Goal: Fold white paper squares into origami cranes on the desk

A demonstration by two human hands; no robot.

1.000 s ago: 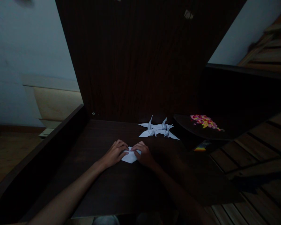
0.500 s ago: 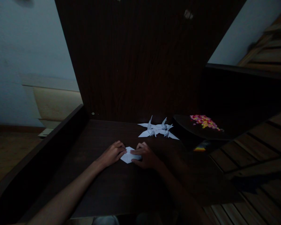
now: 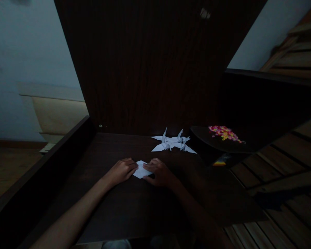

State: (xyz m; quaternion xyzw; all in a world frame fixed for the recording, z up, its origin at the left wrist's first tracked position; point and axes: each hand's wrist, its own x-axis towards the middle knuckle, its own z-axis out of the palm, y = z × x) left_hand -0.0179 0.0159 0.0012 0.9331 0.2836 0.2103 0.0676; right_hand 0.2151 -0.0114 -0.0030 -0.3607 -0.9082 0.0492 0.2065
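Observation:
A folded white sheet of paper [image 3: 140, 171] with pointed corners lies on the dark desk between my two hands. At its left edge, my left hand [image 3: 123, 170] has its fingers drawn together and gripping the paper. My right hand [image 3: 159, 173] holds the right side, index finger on top and thumb at the near edge, which hides that end. Beyond the hands sit several white origami cranes [image 3: 172, 141], close together, with pointed wings and necks.
A low dark side wall [image 3: 41, 162] bounds the desk [image 3: 114, 214] on the left, and a tall dark panel [image 3: 150, 69] rises behind. On a rounded shelf [image 3: 200, 133] at right lies a pile of small pink and yellow pieces [image 3: 225, 133]. Wooden slats [image 3: 274, 166] stand further right.
The whole view has shifted slightly, so everything appears a little further left. Both hands keep hold of the paper, with only slight finger movement.

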